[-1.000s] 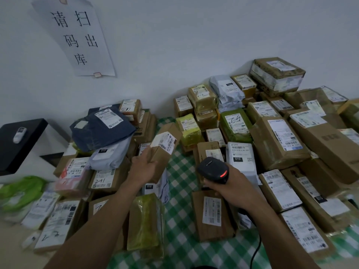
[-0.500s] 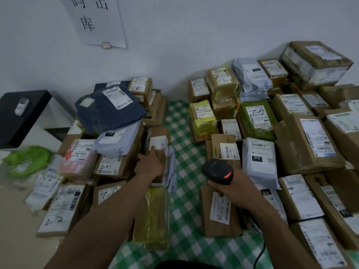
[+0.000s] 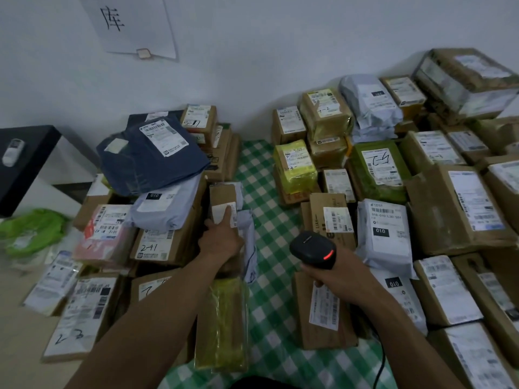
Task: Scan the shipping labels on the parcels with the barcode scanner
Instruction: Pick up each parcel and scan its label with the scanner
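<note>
right hand wrapped tight round the handle of the black barcode scanner, red light lit on its back, cable dropping to the btm edge. scanner's up over the green-white check cloth, in the gap betw the two piles, just in front of a carton w/ a barcode label.

left hand is out on the left pile, on the near end of a small brown box: index finger laid straight over its white label, thumb spread at the left edge, pressing more than gripping. print on that label is too washed out to read.

now the writing. white poly bag right of the scanner: "010" in a black block, "010-010" printed above it. 2nd white bag by the right wrist, its "010" upside down. green parcel further back, hand-marked, looks like "7-4", not sure.

left pile: flat box marked "241" in pen, nearer box marked "23", grey bag w/ another "010". navy bag on top, white label, print too small to read. wall sheet shows 库.
</note>
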{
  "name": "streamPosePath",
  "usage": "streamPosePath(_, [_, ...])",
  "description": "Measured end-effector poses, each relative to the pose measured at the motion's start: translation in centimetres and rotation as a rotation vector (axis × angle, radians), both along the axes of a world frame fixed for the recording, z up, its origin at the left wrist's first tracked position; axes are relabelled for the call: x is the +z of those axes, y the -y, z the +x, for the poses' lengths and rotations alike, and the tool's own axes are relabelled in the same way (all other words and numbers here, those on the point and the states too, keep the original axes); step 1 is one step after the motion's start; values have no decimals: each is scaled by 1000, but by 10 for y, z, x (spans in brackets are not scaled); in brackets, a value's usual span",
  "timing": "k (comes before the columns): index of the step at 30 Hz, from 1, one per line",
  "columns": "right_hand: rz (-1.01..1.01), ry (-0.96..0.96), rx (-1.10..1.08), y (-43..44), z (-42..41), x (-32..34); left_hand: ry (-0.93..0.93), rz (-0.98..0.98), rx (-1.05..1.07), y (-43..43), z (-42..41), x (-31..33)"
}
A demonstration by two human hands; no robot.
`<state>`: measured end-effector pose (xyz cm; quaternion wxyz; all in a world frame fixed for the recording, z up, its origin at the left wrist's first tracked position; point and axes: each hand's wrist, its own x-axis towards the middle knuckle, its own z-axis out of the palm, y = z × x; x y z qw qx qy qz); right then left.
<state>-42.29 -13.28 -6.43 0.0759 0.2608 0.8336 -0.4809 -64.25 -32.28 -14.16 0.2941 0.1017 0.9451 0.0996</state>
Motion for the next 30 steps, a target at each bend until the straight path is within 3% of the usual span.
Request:
streamPosePath(8, [-35,-4,-24,1,-1,-4,56,-84,-37,9,-2,-6])
streamPosePath(11, [-56,-16,-60,-2,5,-3,-43,-91,-60,-1,2,2])
streamPosePath(15, [-86,-57,-141,-13,24,2,-86,333,-113,-35,36,29])
streamPosePath(21, [-103,-138,-384,-32,57,-1,132,721,-102,-120,99,33])
streamPosePath(24, [-119,-171,-454,-37,66,-1,257,774,10,-145,112,10])
streamPosePath(30, [-65,-162,-482,-49,79,-1,290,812,147,-163,122,-16])
